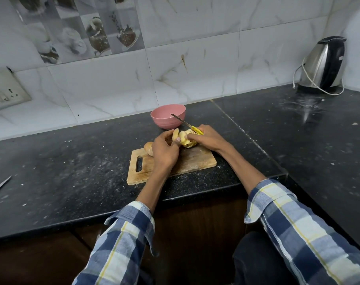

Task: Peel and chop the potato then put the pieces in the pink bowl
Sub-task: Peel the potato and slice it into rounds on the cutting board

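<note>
- Nearest the camera, two forearms in blue, white and yellow checked sleeves [121,233] reached forward over the edge of a black speckled counter [51,161].
- On the counter lay a wooden cutting board [193,161], its handle slot toward the left.
- Over the far part of the board, the left hand [164,151] curled its fingers and thumb around pale cut potato pieces [185,139], with a slice [175,135] standing up just beside its thumb.
- At the board's far left corner sat a brown piece [149,148], partly hidden by the left hand.
- Touching the pieces from the right, the right hand [205,138] cupped them while gripping a yellow-handled knife [190,126]; its blade pointed far and left, toward the bowl.
- Just beyond the hands stood the pink bowl [168,116], upright; nothing showed in the part of its inside that was visible.
- Far left, another blade [0,187] lay near the frame edge.
- Far right, a steel kettle [323,64] with a white cord stood in the corner against the marbled tile wall [195,68].
</note>
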### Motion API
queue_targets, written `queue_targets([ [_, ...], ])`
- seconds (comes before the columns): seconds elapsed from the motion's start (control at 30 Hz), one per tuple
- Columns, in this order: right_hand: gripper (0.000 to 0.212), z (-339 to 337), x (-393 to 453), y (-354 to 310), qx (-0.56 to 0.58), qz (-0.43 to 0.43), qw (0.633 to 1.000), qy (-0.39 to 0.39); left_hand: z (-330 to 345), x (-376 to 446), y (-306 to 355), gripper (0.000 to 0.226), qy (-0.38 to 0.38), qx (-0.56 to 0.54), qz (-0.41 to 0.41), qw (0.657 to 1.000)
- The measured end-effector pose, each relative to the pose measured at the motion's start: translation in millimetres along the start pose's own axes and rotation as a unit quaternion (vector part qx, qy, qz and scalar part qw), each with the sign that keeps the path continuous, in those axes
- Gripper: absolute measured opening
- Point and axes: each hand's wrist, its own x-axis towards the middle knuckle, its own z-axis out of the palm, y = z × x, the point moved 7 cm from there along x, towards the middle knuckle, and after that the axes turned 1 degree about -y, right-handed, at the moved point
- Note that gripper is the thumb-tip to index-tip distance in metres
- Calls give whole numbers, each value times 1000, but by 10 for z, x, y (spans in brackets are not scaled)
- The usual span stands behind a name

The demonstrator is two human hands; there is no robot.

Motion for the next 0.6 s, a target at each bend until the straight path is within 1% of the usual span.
queue_targets([
  [0.2,40,12,44,37,-19,15,999,25,15,1,7,42,-3,32,1,999],
  [0.37,47,46,94,79,-54,34,997,37,72,11,-11,52,-36,54,9,998],
  [0.43,48,47,101,86,-65,32,997,38,85,14,-3,51,-37,68,25,997],
  [0.53,44,41,106,89,-82,28,996,37,96,9,4,44,-35,62,39,997],
  [0.6,45,44,105,85,-91,30,995,41,55,6,11,35,-12,50,36,998],
])
